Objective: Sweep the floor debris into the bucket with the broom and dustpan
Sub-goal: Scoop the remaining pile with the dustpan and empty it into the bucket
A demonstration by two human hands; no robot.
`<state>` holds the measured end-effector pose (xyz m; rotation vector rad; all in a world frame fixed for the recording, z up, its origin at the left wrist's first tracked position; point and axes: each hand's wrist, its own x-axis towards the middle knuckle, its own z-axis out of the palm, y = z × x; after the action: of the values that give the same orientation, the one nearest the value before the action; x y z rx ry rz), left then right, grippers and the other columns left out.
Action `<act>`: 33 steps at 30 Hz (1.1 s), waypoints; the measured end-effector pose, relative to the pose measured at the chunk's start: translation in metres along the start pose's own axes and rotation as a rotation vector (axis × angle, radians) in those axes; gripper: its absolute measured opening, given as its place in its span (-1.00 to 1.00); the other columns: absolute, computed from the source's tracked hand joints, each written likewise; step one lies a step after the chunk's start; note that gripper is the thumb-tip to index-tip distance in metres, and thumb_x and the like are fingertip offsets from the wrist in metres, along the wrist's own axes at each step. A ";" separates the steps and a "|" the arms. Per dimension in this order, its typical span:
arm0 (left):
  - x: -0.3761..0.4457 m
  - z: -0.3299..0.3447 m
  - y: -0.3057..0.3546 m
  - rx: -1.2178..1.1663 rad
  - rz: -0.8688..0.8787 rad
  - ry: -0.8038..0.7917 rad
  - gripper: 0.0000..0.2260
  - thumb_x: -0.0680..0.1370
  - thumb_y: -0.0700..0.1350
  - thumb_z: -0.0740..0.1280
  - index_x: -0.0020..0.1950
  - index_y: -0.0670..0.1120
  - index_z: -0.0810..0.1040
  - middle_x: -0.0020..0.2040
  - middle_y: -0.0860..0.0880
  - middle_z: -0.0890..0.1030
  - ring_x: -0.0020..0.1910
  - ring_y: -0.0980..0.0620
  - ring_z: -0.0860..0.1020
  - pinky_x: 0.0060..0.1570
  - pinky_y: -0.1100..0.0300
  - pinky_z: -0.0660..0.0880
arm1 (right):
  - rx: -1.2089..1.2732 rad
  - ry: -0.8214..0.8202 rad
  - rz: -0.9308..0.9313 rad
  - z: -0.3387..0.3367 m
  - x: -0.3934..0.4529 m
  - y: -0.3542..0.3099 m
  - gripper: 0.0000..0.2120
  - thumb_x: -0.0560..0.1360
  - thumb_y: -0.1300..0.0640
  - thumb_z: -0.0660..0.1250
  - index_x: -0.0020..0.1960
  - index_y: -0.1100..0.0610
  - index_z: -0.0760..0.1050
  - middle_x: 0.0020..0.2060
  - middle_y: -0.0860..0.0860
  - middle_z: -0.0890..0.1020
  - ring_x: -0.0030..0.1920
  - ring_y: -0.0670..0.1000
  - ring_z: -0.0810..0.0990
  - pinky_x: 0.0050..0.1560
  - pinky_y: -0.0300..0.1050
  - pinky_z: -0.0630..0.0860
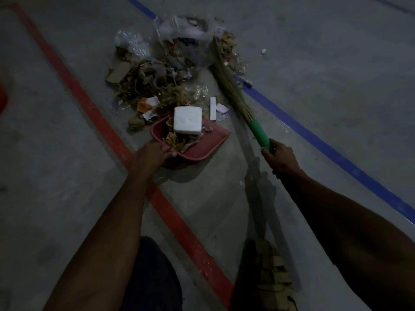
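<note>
A red dustpan point(202, 145) lies on the grey floor, its mouth toward a pile of debris point(157, 79) made of dry leaves, paper scraps, cardboard and clear plastic. A white foam block point(187, 120) and some leaves sit in the pan. My left hand point(150, 157) grips the dustpan's handle. My right hand point(280, 159) grips the green handle of a grass broom point(226, 79), whose bristles reach up along the right side of the pile.
A red floor line point(94, 106) runs diagonally under the dustpan, and a blue line point(314, 135) passes right of the broom. A red object point(2, 97) shows at the left edge. My sandalled foot point(274, 274) stands at the bottom.
</note>
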<state>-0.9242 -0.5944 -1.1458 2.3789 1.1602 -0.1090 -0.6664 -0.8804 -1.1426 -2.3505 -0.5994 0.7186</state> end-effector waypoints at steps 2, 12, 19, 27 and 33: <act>-0.001 -0.002 0.004 0.022 0.004 0.006 -0.57 0.51 0.18 0.40 -0.34 -0.06 0.33 -0.35 -0.04 0.39 -0.27 -0.09 0.45 -0.34 0.09 0.19 | -0.008 -0.021 -0.002 0.001 -0.001 0.002 -0.60 0.67 -0.02 0.21 0.45 0.11 0.37 -0.11 0.11 0.56 -0.33 0.06 0.53 -0.45 -0.12 0.52; 0.002 -0.014 -0.023 0.055 -0.006 -0.022 -0.55 0.46 0.18 0.47 -0.15 -0.23 0.55 -0.25 -0.17 0.54 -0.27 -0.07 0.49 -0.36 0.10 0.22 | 0.079 -0.238 0.008 0.018 -0.010 0.004 -0.49 0.65 -0.05 0.26 0.55 0.07 0.30 -0.17 0.12 0.52 -0.40 0.00 0.46 -0.52 -0.19 0.44; 0.002 -0.011 -0.025 0.060 -0.009 0.003 -0.53 0.45 0.24 0.44 -0.04 -0.19 0.59 -0.13 -0.17 0.59 -0.19 -0.09 0.53 -0.22 0.07 0.37 | 0.124 -0.353 0.002 0.024 -0.017 0.003 -0.53 0.64 -0.05 0.27 0.51 0.06 0.35 -0.26 0.13 0.52 -0.53 -0.08 0.40 -0.56 -0.19 0.40; -0.012 -0.005 -0.024 -0.071 -0.061 0.060 -0.63 0.48 0.16 0.45 -0.17 -0.13 0.49 -0.19 -0.12 0.54 -0.20 -0.09 0.50 -0.30 0.10 0.23 | 0.116 -0.356 -0.099 0.021 -0.028 0.006 -0.53 0.63 -0.09 0.29 0.50 0.00 0.38 -0.29 0.15 0.54 -0.50 0.00 0.40 -0.54 -0.15 0.40; -0.027 -0.018 -0.028 -0.081 -0.076 0.093 -0.63 0.47 0.17 0.45 -0.29 -0.01 0.37 -0.30 -0.04 0.42 -0.24 -0.07 0.46 -0.30 0.11 0.20 | 0.175 -0.151 -0.137 0.030 -0.029 0.011 -0.54 0.63 -0.04 0.29 0.49 0.07 0.38 -0.29 0.15 0.57 -0.53 -0.03 0.44 -0.55 -0.14 0.46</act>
<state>-0.9647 -0.5912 -1.1335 2.2909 1.2735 0.0237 -0.7043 -0.8921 -1.1599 -2.0865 -0.7251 0.8550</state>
